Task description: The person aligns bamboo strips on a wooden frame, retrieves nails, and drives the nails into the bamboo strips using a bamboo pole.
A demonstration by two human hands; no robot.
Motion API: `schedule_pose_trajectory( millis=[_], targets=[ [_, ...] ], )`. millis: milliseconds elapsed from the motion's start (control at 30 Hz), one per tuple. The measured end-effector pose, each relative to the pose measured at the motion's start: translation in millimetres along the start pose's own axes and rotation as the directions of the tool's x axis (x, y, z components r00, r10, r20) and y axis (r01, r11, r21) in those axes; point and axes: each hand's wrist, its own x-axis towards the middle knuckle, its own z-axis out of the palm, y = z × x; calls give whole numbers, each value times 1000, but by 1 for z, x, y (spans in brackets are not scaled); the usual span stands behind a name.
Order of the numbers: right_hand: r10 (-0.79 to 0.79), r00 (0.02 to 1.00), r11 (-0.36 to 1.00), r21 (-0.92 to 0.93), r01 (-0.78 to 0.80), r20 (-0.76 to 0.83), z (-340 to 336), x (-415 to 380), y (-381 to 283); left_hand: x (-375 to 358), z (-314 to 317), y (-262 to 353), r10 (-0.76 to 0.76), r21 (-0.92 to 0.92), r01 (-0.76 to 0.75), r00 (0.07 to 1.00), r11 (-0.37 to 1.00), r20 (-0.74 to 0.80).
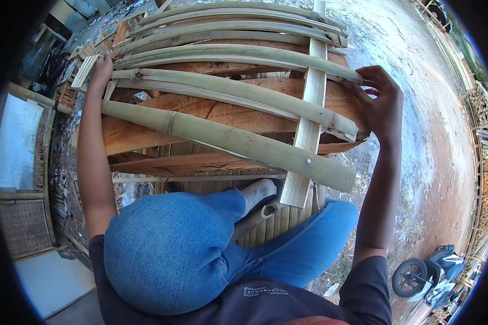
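Observation:
Several split bamboo slats (228, 86) lie side by side across a wooden support. A flat bamboo crosspiece (314, 92) runs over or through them near their right ends, with nail heads showing on the nearer slats. My right hand (382, 105) has its fingers and thumb closed around the right end of one bamboo slat (222, 51). At the far left, my left hand (103, 70) is closed at the other end of that slat; its fingertips are partly hidden. The nearest slat (228, 138) is wide and slants down to the right.
Reddish wooden boards (200, 111) lie under the slats. Below, my legs in jeans (168, 249) rest on a bamboo-slatted seat (279, 222) beside a hollow bamboo piece (267, 211). A motorcycle (431, 276) stands on the ground at right, with stacked bamboo (480, 105) behind.

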Motion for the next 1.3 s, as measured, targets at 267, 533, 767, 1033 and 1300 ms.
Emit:
schedule_pose_trajectory(
  millis=[267, 533, 767, 1033, 1300],
  targets=[
    [4, 1000, 1000, 12, -4, -15, 2, 0, 4, -28, -10, 28, 82, 47, -82, 997, 996, -6],
    [-16, 999, 1000, -3, 16, -38, 3, -2, 5, -26, -12, 27, 73, 80, -70, 996, 994, -45],
    [-33, 999, 999, 42, 33, 2, 1, -4, 2, -42, -64, 70, 312, 352, -218, 920, 910, -237],
    [-144, 989, 982, -124, 141, -21, 2, -4, 9, -175, -54, 258, 699, 64, -700, 714, 711, 39],
    [-72, 996, 985, -163, 64, -47, 6, -3, 7, -240, 24, 356, 942, -85, -974, 176, 208, 286]
  ],
)
